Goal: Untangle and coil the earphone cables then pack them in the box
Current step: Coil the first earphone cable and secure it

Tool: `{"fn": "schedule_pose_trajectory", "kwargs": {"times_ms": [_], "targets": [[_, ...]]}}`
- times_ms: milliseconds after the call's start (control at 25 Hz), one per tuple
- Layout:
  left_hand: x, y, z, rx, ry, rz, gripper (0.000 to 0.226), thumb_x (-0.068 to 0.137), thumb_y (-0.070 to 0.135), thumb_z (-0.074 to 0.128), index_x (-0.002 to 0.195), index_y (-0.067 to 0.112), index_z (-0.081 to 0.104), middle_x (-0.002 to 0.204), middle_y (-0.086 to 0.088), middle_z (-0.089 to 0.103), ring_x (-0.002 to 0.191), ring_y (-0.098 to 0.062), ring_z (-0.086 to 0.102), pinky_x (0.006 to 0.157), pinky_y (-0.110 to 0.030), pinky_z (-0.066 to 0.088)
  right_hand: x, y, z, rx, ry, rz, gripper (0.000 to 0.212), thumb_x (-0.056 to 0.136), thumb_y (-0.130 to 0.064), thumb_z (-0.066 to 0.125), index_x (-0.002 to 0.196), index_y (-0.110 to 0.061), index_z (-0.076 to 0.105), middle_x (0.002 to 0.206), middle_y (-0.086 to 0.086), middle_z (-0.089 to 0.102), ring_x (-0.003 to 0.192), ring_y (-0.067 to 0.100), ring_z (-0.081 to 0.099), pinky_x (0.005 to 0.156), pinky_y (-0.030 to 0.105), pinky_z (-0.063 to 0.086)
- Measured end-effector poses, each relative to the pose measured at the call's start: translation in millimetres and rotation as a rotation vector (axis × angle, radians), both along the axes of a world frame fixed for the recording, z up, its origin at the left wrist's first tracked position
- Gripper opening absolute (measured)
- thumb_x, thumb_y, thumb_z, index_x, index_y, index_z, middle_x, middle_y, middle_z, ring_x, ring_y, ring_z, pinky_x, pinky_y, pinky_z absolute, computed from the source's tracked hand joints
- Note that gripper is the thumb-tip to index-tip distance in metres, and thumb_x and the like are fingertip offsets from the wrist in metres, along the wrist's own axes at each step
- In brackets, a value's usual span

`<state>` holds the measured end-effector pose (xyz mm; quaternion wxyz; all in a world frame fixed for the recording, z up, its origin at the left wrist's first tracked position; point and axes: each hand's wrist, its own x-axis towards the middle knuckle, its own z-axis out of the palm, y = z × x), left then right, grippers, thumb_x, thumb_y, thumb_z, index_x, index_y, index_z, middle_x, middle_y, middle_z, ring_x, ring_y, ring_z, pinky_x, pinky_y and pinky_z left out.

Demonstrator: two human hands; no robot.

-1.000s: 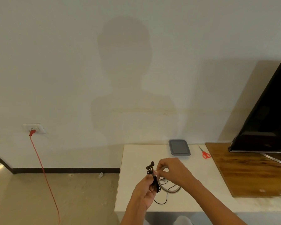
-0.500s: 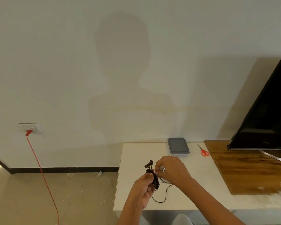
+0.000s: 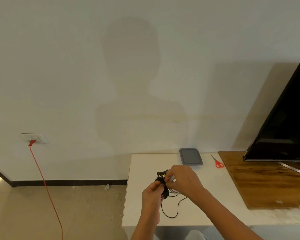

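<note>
Black earphone cable bundle [image 3: 165, 192] clasped in left hand [image 3: 152, 196] grip, pinched by right hand [image 3: 184, 182] grip; both near grey box [image 3: 190, 156], over counter [image 3: 145, 167].

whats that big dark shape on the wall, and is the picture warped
Head view: it is the person's shadow on the wall, so light likely comes from behind; the TV leans, likely wide-angle warp; the black earphone cable is small, its detail soft.

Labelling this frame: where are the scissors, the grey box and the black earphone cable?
scissors [image 3: 217, 161], head view, where blades meet handles
grey box [image 3: 190, 156], head view, centre of its top
black earphone cable [image 3: 165, 191], head view, the bunched part
</note>
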<state>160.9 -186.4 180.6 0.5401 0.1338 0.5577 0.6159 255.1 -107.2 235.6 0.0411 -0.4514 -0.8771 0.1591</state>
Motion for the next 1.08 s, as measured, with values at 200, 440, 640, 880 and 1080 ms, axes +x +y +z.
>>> {"fn": "schedule_pose_trajectory", "kwargs": {"times_ms": [200, 440, 640, 880, 1080], "targets": [[2.9, 0.9, -5.1, -0.049, 0.227, 0.034, 0.017, 0.089, 0.012, 0.061, 0.078, 0.012, 0.074, 0.074, -0.004, 0.073, 0.075, -0.021, 0.063, 0.073, -0.027, 0.05, 0.6, 0.4, 0.6, -0.005, -0.004, -0.018, 0.019, 0.081, -0.029, 0.061, 0.096, -0.029, 0.073, 0.105, -0.007, 0.066, 0.096, 0.015, 0.061, 0.088, 0.028, 0.045], [1.8, 2.7, -2.3, -0.142, 0.196, 0.018, 0.021, 0.086, 0.015, 0.06, 0.067, 0.01, 0.069, 0.067, -0.009, 0.067, 0.067, -0.019, 0.055, 0.065, -0.029, 0.044, -2.8, 0.3, -5.4, 0.05, -0.058, 0.003, 0.02, 0.084, -0.032, 0.06, 0.098, -0.026, 0.072, 0.103, -0.005, 0.068, 0.094, 0.017, 0.062, 0.087, 0.027, 0.045], [-5.7, -0.3, -3.2, -0.066, 0.037, -0.045, 0.008, 0.088, 0.011, 0.065, 0.092, 0.008, 0.07, 0.092, -0.012, 0.074, 0.091, -0.024, 0.067, 0.081, -0.029, 0.051, -1.3, 1.4, -12.2, 0.079, 0.024, 0.055, 0.021, 0.084, -0.035, 0.059, 0.101, -0.023, 0.061, 0.1, -0.004, 0.067, 0.091, 0.015, 0.059, 0.084, 0.025, 0.042], [-16.9, 6.4, -10.4, -0.151, 0.068, -0.039, 0.009, 0.084, 0.013, 0.069, 0.092, 0.008, 0.07, 0.09, -0.012, 0.073, 0.091, -0.026, 0.067, 0.072, -0.027, 0.051, 15.7, 12.0, -22.6, -0.046, 0.184, 0.147, 0.015, 0.089, -0.025, 0.06, 0.102, -0.019, 0.065, 0.101, -0.005, 0.067, 0.079, 0.003, 0.048, 0.077, 0.014, 0.037], [-25.7, 13.0, -14.9, -0.168, 0.024, -0.127, 0.006, 0.082, 0.006, 0.071, 0.087, 0.003, 0.069, 0.086, -0.014, 0.071, 0.082, -0.024, 0.066, 0.071, -0.027, 0.053, 29.8, 16.0, -36.5, -0.175, 0.352, 0.071, 0.017, 0.089, -0.019, 0.057, 0.099, -0.021, 0.07, 0.093, -0.014, 0.063, 0.083, 0.001, 0.058, 0.077, 0.008, 0.045]]}}
